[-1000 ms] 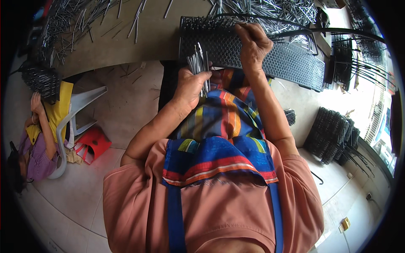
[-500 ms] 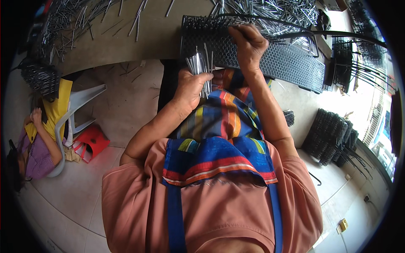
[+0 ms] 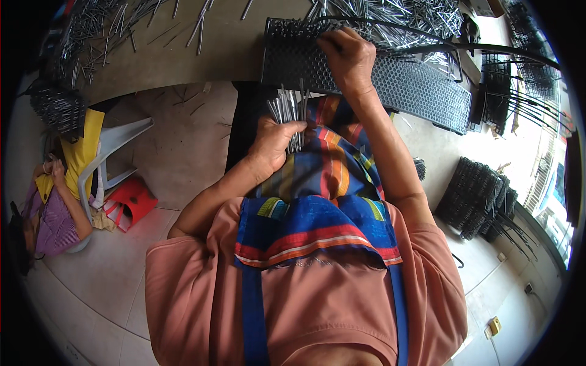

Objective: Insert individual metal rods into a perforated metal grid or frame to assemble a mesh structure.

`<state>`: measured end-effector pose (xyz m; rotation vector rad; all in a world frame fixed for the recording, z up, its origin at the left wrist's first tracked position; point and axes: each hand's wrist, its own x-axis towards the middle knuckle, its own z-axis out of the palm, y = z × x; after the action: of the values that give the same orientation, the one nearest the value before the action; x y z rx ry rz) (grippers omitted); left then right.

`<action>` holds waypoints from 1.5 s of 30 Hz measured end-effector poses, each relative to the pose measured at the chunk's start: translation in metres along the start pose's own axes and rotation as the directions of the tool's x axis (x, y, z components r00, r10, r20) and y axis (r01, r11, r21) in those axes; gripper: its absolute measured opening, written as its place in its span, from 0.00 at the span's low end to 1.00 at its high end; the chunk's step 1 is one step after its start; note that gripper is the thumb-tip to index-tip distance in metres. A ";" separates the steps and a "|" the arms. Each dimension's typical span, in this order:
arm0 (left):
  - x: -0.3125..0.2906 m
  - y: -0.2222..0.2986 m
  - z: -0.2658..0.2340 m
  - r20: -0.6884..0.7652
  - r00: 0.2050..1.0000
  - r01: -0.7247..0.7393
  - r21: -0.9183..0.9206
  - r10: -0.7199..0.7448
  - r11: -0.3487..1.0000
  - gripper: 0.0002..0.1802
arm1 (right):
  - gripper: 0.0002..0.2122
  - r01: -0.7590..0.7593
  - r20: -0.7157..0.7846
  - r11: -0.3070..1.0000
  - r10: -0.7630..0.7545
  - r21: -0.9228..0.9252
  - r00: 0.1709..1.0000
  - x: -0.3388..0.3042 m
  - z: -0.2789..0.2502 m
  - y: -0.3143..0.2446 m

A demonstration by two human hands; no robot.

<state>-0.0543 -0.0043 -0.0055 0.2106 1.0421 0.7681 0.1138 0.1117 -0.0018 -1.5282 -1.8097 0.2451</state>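
Observation:
My left hand is closed round a bundle of thin metal rods, held upright over my lap, just in front of the table edge. A long dark panel full of round holes lies slanted across the table edge before me. Above its far left part, my right hand is closed, thumb and fingertips pinched together and pointing left. Whatever those fingertips hold is too small to make out. Along the panel's far edge stand many short rod ends, partly behind the right hand.
Loose metal rods are heaped beyond the panel, and more rods lie at the table's far left. A black cable crosses at right. Stacked black racks stand on the floor at right. A seated person works at left near a red bag.
My right hand has shifted left and slightly farther away along the panel. My left hand has dropped a little nearer to me with the rods still in it.

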 end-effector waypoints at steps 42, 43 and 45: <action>0.027 0.022 0.029 -0.007 0.998 -0.068 0.072 0.069 0.995 0.09 | 0.05 -0.087 -0.140 0.860 0.180 0.503 0.974 -0.012 -0.017 0.032; 0.028 0.021 0.029 -0.009 0.998 -0.063 0.062 0.063 0.996 0.09 | 0.05 -0.085 -0.139 0.859 0.178 0.504 0.974 -0.012 -0.016 0.032; 0.028 0.020 0.030 -0.012 0.998 -0.057 0.049 0.058 0.997 0.09 | 0.06 -0.079 -0.122 0.938 0.127 0.337 0.984 -0.016 -0.014 0.035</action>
<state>-0.0306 0.0341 0.0006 0.2792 1.0717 0.7975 0.1497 0.1023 -0.0181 -1.3648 -1.4918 0.4557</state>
